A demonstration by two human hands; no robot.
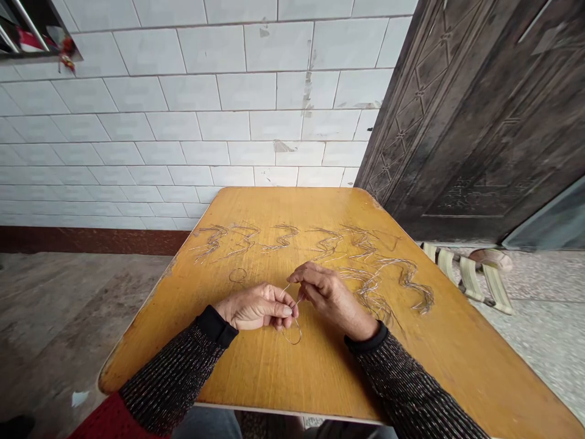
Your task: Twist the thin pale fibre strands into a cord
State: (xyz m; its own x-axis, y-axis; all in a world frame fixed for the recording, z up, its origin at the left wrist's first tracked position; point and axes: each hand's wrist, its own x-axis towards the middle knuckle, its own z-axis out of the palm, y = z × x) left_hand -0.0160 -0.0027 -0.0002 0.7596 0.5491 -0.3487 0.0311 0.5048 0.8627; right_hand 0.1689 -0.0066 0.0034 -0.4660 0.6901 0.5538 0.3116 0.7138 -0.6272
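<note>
Nearest to us are our two forearms in dark knitted sleeves (183,372), coming in from the bottom edge over the near rim of the yellow wooden table (256,378). Our left hand (258,306) lies low on the table with the thumb and the first fingers pinched together, and this grip is closed on a thin wire (292,317). The wire hangs down from the pinch in a small round loop that touches the table just under the fingers. Our right hand (326,292) is just beside the left one, a little higher, and its fingertips are closed on the upper end of the same wire, so the wire is stretched shortly between both hands near the middle of the table. To the left of the hands, a finished wire ring (237,275) lies flat and alone on the wood. Behind the hands, several small bundles of wire pieces (283,236) lie in a row across the far part of the table, and a bigger, looser heap of wire (388,283) lies to the right, close to our right wrist. Beyond the table we see a white tiled wall (183,122) and a dark carved door (479,122), with a striped folding stool (470,274) on the floor at the right.
</note>
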